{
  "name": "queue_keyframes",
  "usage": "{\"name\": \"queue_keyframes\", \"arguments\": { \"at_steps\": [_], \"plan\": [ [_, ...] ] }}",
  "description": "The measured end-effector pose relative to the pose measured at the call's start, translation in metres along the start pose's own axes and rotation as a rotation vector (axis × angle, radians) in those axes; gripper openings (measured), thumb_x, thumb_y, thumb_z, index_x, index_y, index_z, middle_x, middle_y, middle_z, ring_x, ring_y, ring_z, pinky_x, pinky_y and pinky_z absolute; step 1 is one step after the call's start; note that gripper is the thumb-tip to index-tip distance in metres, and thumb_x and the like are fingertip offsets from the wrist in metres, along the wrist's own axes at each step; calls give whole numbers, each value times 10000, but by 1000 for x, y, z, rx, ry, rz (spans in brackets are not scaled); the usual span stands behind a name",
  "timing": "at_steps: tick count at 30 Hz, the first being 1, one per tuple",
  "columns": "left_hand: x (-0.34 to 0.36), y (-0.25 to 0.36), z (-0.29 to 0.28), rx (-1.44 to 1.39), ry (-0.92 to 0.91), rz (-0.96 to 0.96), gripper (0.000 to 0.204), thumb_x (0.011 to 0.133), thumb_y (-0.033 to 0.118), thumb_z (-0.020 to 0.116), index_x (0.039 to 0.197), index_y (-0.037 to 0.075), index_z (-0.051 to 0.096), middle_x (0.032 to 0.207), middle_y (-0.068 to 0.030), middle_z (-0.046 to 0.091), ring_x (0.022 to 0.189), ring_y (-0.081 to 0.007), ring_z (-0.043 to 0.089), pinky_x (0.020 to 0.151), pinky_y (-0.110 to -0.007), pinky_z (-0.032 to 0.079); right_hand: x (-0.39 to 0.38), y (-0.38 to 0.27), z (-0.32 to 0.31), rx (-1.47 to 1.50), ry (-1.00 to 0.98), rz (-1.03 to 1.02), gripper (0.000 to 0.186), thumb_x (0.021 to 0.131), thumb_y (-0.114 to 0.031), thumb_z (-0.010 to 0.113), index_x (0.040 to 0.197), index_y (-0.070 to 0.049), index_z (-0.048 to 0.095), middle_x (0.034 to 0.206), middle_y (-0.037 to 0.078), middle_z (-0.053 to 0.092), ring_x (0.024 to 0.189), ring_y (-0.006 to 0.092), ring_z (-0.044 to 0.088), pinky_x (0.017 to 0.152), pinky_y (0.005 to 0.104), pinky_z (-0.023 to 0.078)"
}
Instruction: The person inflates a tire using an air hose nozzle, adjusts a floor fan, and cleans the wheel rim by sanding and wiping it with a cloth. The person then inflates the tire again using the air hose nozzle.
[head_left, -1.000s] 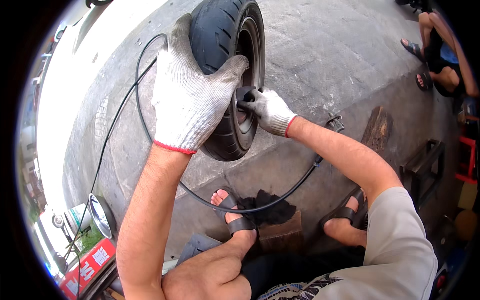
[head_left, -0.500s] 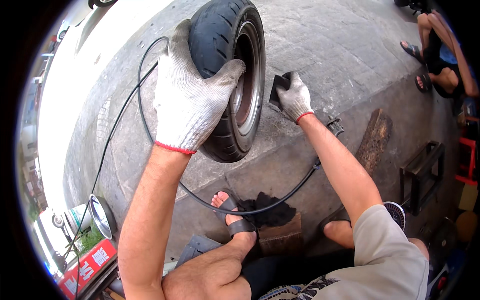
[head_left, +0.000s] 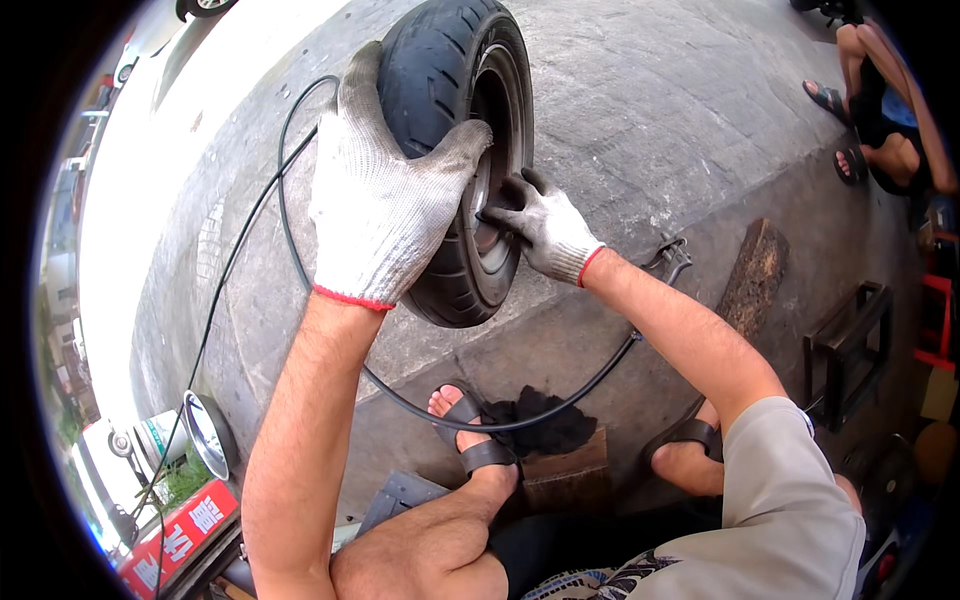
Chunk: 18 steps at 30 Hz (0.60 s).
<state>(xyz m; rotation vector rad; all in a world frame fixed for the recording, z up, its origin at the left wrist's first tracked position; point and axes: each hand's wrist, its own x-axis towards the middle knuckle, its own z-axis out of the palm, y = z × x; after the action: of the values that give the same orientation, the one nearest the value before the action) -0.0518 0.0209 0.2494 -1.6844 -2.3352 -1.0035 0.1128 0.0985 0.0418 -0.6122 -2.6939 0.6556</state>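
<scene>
A scooter-type wheel (head_left: 427,85) with a black treaded tire and a metal rim stands on edge ahead of me. My left hand (head_left: 385,190), in a white knit glove with a red cuff, clasps it, fingers over the tread and thumb against the side near the rim. My right hand (head_left: 548,228), gloved alike with dark-stained fingertips, reaches to the rim's inner face at the wheel's right side. Its fingers are spread, and I see nothing held in them. The dark flat piece from before is out of sight.
A black air hose (head_left: 520,424) with a metal fitting (head_left: 676,258) loops around the wheel. Nearby lie a wood log (head_left: 753,280), a black cloth (head_left: 540,420), a wooden block (head_left: 570,480) and a dark metal stand (head_left: 848,355). Another person (head_left: 890,120) sits at the far right.
My right hand has moved left from beside the wheel to its rim, its fingers now spread. The black flat piece it held no longer shows. My left hand keeps its hold.
</scene>
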Motion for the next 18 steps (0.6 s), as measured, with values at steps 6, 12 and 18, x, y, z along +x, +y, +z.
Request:
{"name": "queue_keyframes", "arguments": {
  "at_steps": [6, 12, 18],
  "plan": [
    [0, 9, 0, -7, -30, -19, 796, 843, 253, 846, 1466, -56, 459, 1320, -280, 609, 1183, -336, 659, 1003, -406, 540, 22, 2, -7, -259, -125, 65, 433, 951, -154, 573, 1355, -286, 654, 1289, 223, 620, 1199, 416, 612, 1039, 500, 474],
    [4, 6, -2, -7, -28, -30, 795, 834, 248, 846, 1464, -49, 463, 1315, -277, 615, 1172, -335, 666, 1000, -404, 540, 44, 10, -2, -198, -87, 140, 291, 954, -174, 567, 1220, -164, 685, 1144, 203, 669, 982, 398, 693, 826, 521, 565],
    [2, 3, 1, 2, -9, -6, 798, 836, 239, 840, 1465, -62, 452, 1303, -278, 624, 1174, -324, 667, 1000, -396, 542, 39, 16, -6, -154, -238, 43, 316, 986, -183, 564, 1271, -175, 701, 1189, 226, 626, 1050, 389, 689, 886, 474, 584]
  ]
}}
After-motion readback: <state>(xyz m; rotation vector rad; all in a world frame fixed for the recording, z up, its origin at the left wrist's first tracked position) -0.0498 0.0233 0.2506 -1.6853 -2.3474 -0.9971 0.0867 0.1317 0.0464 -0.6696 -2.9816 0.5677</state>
